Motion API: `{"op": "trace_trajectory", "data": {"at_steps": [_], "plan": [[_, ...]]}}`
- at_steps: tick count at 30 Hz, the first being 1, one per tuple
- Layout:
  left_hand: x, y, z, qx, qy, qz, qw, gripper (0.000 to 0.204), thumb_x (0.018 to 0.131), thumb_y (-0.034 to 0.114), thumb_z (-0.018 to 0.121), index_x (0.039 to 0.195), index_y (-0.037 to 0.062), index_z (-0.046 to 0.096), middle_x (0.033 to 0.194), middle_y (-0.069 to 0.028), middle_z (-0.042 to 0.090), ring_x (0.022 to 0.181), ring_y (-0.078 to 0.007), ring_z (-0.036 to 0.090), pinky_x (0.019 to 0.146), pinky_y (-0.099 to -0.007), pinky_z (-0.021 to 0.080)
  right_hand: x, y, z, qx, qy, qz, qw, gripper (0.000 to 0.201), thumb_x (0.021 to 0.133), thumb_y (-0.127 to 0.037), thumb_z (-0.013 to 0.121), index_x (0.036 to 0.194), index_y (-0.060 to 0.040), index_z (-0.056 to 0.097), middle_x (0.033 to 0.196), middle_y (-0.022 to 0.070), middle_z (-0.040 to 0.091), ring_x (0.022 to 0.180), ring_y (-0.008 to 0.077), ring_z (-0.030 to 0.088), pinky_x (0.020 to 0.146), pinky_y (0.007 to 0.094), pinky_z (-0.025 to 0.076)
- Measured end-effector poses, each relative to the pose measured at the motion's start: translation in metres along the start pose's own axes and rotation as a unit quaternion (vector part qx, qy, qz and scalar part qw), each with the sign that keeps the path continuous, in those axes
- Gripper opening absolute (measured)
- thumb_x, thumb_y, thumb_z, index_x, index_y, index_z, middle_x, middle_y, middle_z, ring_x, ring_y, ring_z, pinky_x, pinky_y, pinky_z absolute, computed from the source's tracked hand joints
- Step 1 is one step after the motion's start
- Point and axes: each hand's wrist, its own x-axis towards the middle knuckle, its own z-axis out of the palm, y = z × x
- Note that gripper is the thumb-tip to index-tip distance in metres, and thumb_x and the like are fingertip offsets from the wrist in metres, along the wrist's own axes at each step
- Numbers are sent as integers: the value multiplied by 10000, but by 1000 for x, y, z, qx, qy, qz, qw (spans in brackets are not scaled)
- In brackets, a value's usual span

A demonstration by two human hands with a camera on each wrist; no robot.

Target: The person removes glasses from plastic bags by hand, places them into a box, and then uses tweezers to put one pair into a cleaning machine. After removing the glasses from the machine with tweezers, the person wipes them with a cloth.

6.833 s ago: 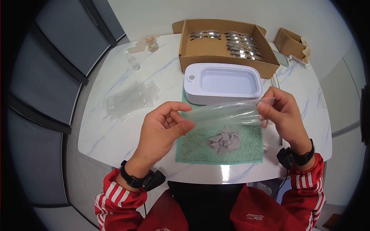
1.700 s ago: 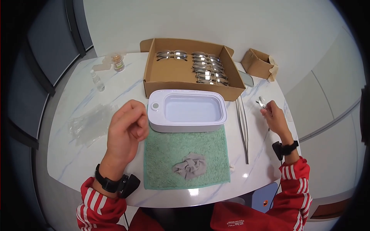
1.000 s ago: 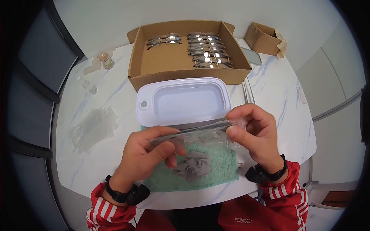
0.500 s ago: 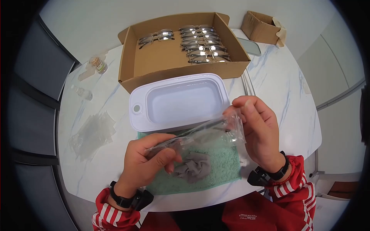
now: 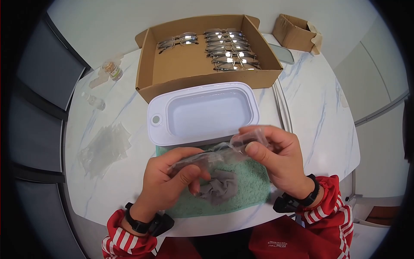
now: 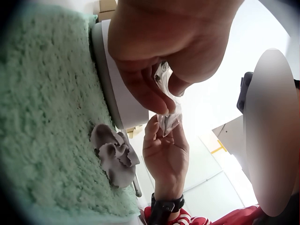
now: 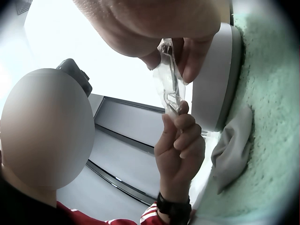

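Both hands hold a clear plastic bag [image 5: 215,158] over the green towel. Inside it a thin metal-framed pair of glasses [image 7: 172,70] shows through the film in the right wrist view. My left hand [image 5: 168,179] grips one end between thumb and fingers. At the other end my right hand [image 5: 282,157] pinches the folded film with thumb and forefinger. A crumpled grey cloth [image 5: 221,185] lies below on the green towel [image 5: 252,192]. Just beyond the hands stands a white cleaner tub [image 5: 156,134].
Behind the tub, a cardboard box [image 5: 144,64] holds several glasses in rows. Clear bags [image 5: 105,149] lie at left, near a spray bottle [image 5: 95,101] and a corked jar [image 5: 113,71]. Long metal tweezers [image 5: 282,108] lie right of the tub; a small carton [image 5: 293,33] stands behind.
Earlier, the right hand held a shiny thing far right while the left hand was free. Since then both hands have come together on the bag; its right end is now folded over.
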Motion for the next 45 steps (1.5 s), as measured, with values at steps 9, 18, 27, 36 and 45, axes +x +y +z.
{"op": "trace_trajectory", "data": {"at_steps": [9,18,27,36,45], "plan": [[0,-1,-2,-17,-42,-24,999,374,1019,168,619,1334,-25,555,981,-128,705,734,-134,647,666,-273,553,-7,2,5,-5,-51,53,997,314,931,-46,725,1229,31,661,1055,72,726,919,102,683,791,230,552],[1,3,19,64,7,15,998,424,948,214,741,1303,16,618,942,-46,700,712,-53,586,612,-217,482,-9,2,10,-76,-121,108,984,352,867,-1,776,1203,40,678,1125,100,702,1007,126,670,868,261,535],[0,7,9,35,70,-18,997,317,961,197,724,1209,4,681,787,-53,699,577,-59,551,524,-199,435,-2,1,-8,-37,-65,-38,996,118,919,64,688,1032,31,675,1020,60,664,921,97,648,800,238,521],[-1,7,-5,28,148,56,987,252,1000,197,655,1102,-32,684,813,-107,723,622,-112,630,569,-255,523,13,-21,-36,-89,13,-103,991,105,944,-73,704,971,8,643,920,51,648,796,121,626,751,263,493],[-2,20,-1,-60,-79,-108,989,357,970,140,682,1250,-65,601,998,-99,707,925,-135,657,836,-263,520,9,-28,-32,-105,-57,-26,992,51,933,-30,683,919,-13,637,848,7,595,755,69,560,706,228,434]]}}
